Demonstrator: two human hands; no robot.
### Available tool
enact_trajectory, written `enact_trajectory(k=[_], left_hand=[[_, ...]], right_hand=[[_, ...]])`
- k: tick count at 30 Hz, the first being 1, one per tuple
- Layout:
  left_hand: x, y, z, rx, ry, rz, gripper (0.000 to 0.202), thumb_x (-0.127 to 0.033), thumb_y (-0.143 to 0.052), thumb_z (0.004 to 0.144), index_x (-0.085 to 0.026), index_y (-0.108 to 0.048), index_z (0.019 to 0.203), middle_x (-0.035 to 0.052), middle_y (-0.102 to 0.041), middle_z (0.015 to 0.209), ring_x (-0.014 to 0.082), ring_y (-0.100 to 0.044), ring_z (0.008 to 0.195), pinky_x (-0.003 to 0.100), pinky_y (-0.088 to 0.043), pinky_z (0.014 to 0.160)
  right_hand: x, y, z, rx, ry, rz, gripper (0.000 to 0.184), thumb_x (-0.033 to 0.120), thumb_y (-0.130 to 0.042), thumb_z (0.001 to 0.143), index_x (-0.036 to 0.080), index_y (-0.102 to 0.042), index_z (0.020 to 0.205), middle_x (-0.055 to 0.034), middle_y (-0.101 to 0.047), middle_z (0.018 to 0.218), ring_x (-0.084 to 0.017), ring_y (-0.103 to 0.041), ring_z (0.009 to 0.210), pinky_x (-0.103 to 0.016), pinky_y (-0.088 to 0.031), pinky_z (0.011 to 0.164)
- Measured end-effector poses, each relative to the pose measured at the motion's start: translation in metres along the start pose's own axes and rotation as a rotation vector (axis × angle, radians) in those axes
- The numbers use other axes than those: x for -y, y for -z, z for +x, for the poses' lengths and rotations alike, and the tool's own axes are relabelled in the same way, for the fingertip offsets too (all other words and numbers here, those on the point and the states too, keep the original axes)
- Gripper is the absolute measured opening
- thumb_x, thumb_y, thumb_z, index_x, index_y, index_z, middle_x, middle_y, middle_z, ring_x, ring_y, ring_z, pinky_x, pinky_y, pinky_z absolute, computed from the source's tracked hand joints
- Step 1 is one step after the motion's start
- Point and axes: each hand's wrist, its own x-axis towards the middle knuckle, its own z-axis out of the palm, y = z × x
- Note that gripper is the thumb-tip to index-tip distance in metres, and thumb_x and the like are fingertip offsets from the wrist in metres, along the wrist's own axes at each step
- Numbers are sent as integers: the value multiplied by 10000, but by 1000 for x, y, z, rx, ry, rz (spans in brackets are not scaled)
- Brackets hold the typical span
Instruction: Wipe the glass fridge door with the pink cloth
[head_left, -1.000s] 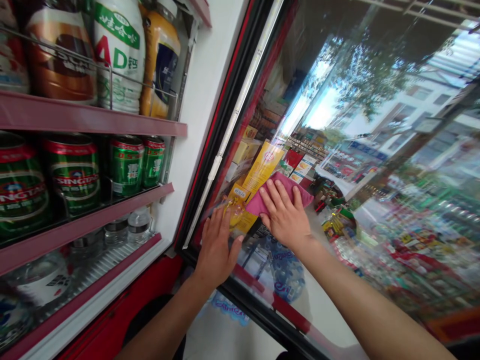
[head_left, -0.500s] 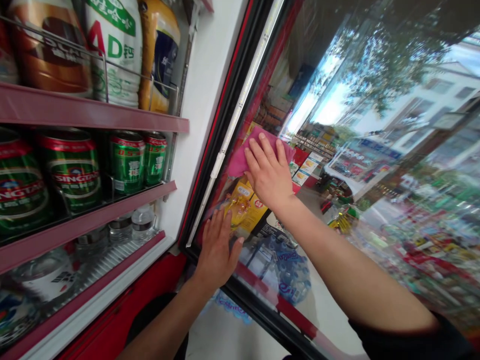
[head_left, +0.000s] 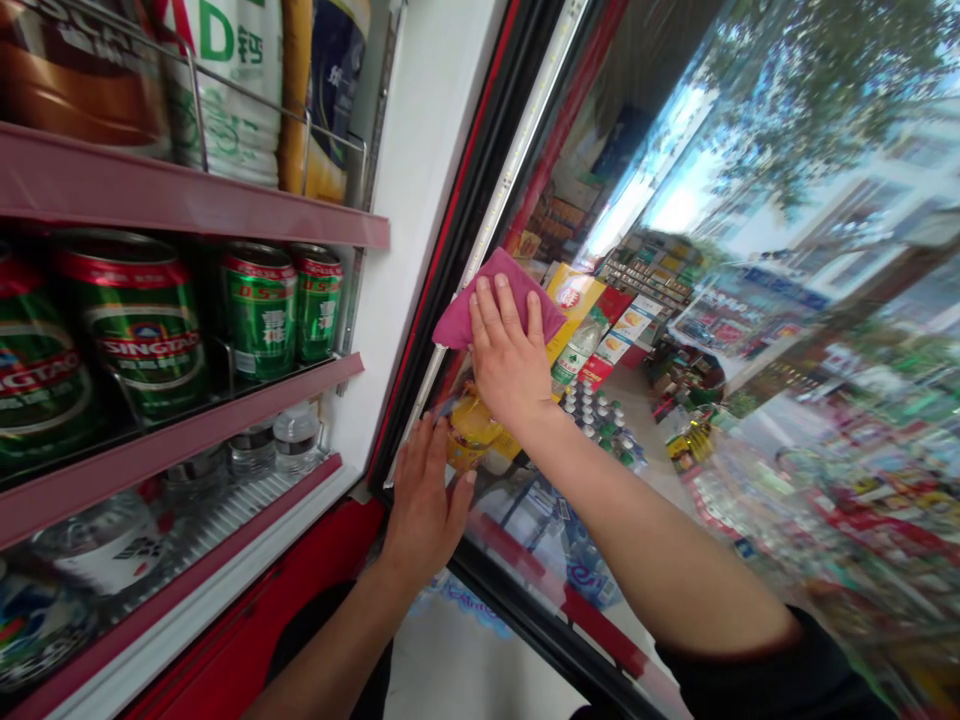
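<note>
Pink cloth [head_left: 456,318] is being pressed beneath the right hand's [head_left: 514,370] extended fingers near the glass door's [head_left: 645,130] left edge; left hand [head_left: 427,500] unclenched.

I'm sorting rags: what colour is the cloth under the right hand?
The cloth is purplish pink, best seen in the head view.

I read "SINGTAO" in white on the green can [head_left: 146,340], its first letter out of my sight, and "NGTAO" on the can at the left edge [head_left: 37,375]. On the white bottle [head_left: 232,135] I get a big green "D" beside part of a red letter, with a Chinese character after it. The nearer small can [head_left: 259,320] seems to carry a red "0.5" above white Chinese characters too soft for me to name.
</note>
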Motion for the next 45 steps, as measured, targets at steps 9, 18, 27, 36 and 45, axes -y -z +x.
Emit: enact_trajectory(k=[9, 18, 27, 36, 45], left_hand=[[9, 4, -14, 2, 56, -14, 778, -396, -483, 1132, -237, -103, 1792, 181, -223, 1811, 323, -199, 1706, 669, -327, 1309], [19, 14, -24, -13, 45, 41, 757, -398, -489, 1126, -218, -158, 1783, 178, -234, 1808, 316, -230, 1698, 658, -341, 1311], [20, 23, -24, -2, 12, 62, 751, -388, -501, 1122, -193, -183, 1774, 183, -255, 1799, 315, -248, 1691, 639, -345, 1315], [17, 14, -31, 36, 66, 14, 759, -430, -477, 1136, -228, -142, 1786, 172, -218, 1814, 331, -233, 1695, 661, -327, 1315], [24, 1, -37, 62, 95, 19, 754, -443, -470, 1136, -223, -151, 1782, 182, -253, 1801, 342, -263, 1684, 668, -357, 1297]], right_hand=[[43, -27, -39, 127, -35, 134, 652, 108, -387, 1081, -31, -310, 1713, -149, -105, 1809, -358, -135, 1713, -672, -93, 1382], [87, -72, -85, 150, -20, 215, 649, 175, -406, 1104, -46, -301, 1706, -149, -57, 1787, -346, -180, 1706, -639, -179, 1379], [94, -87, -118, 280, 218, 180, 608, 132, -362, 1101, -84, -367, 1669, -211, -176, 1772, -331, -198, 1700, -570, -258, 1381], [-22, 15, -31, -20, 60, 3, 562, 137, -330, 1135, -4, -437, 1668, -184, -340, 1762, -351, -255, 1678, -645, -51, 1375], [40, -37, -72, 65, 148, 101, 650, 113, -415, 1084, -31, -327, 1711, -152, -126, 1822, -315, -25, 1727, -582, 15, 1404]])
